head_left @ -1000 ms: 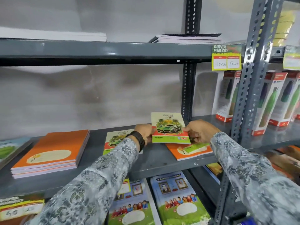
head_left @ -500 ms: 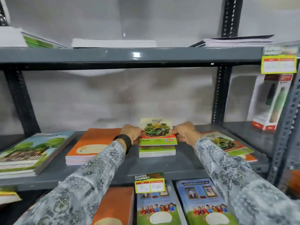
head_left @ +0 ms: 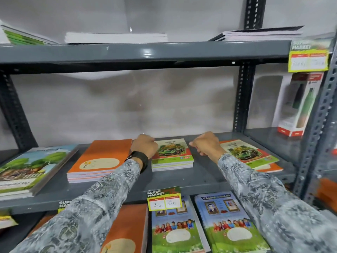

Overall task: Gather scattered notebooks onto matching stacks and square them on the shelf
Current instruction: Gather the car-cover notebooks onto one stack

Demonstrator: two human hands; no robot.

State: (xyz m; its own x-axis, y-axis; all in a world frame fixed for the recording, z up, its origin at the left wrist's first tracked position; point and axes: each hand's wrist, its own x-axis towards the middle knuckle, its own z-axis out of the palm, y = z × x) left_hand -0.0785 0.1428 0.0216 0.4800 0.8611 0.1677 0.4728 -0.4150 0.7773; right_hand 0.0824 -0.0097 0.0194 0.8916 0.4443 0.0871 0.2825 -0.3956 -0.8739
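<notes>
A small stack of green-car notebooks (head_left: 172,155) lies square on the middle of the grey shelf (head_left: 200,179). My left hand (head_left: 145,146) is curled against the stack's left edge and holds nothing. My right hand (head_left: 206,144) is curled just off the stack's right edge, also holding nothing. To the right, a loose green-car notebook (head_left: 244,152) lies askew on an orange notebook (head_left: 271,168). A stack of orange notebooks (head_left: 102,159) sits left of my left hand. Further left is a stack with a tree cover (head_left: 31,167).
A price tag (head_left: 164,199) hangs on the shelf's front lip. Below lie orange and children-cover notebooks (head_left: 229,225). The upper shelf (head_left: 145,53) carries more stacks. A boxed bottle (head_left: 299,106) stands at the right behind a perforated post (head_left: 315,125).
The green-car notebook held in both hands has been carried left and set down on the matching stack. Both hands have let go and now flank the stack.
</notes>
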